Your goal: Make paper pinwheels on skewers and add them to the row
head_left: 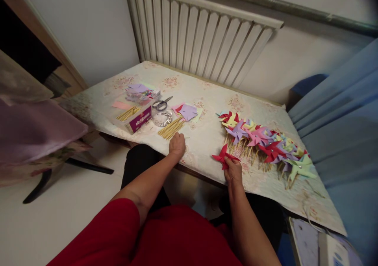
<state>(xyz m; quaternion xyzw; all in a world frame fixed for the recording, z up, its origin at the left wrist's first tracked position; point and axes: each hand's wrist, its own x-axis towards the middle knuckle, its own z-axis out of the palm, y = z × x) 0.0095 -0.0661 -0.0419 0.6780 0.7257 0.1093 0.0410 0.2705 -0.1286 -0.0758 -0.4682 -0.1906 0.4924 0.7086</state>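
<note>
My right hand pinches a red paper pinwheel above the table's front edge; no stick shows on it. My left hand is closed over the tablecloth beside a bundle of thin wooden sticks. What its fingers hold, if anything, is hidden. Past the sticks lie cut paper squares, with a lilac one on top. A round clear dish of small shiny pieces sits left of the bundle. Many finished pinwheels on sticks lie in rows to the right of my right hand.
Scissors lie behind the dish. A purple-fronted box holds more sticks, with a plastic package behind it. A radiator lines the wall, a blue curtain hangs right, and a cloth-draped chair stands left.
</note>
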